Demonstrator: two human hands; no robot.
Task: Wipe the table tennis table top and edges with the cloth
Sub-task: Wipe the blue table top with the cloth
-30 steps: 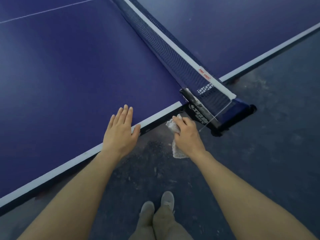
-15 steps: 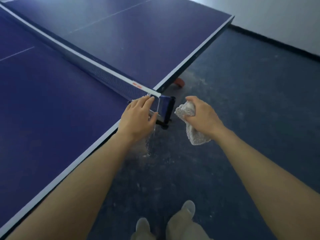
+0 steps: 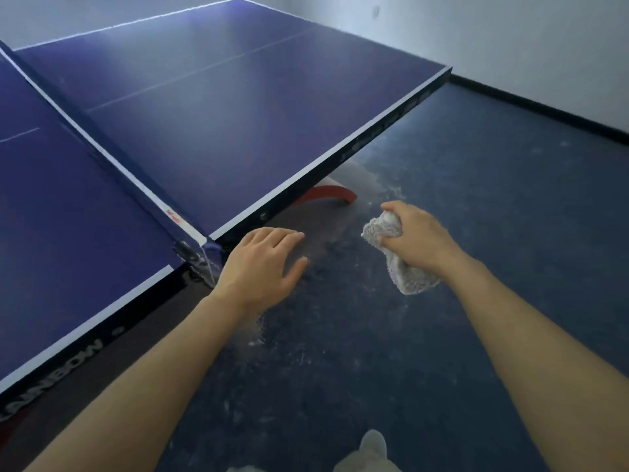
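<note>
I hold the cloth [image 3: 401, 253] bunched in my right hand [image 3: 417, 238], left hand [image 3: 262, 264] loosely spread, both off the bench [image 3: 238, 131]. Next, I judge: cloth onto the far half's edge.

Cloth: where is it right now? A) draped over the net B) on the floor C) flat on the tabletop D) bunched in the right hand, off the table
D: the right hand grips the bunched cloth over the floor, clear of the table edge; the left hand holds nothing.

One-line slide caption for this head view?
Beside the blue table tennis table, right hand grips a crumpled grey cloth; left hand hovers open near the net post.
</note>
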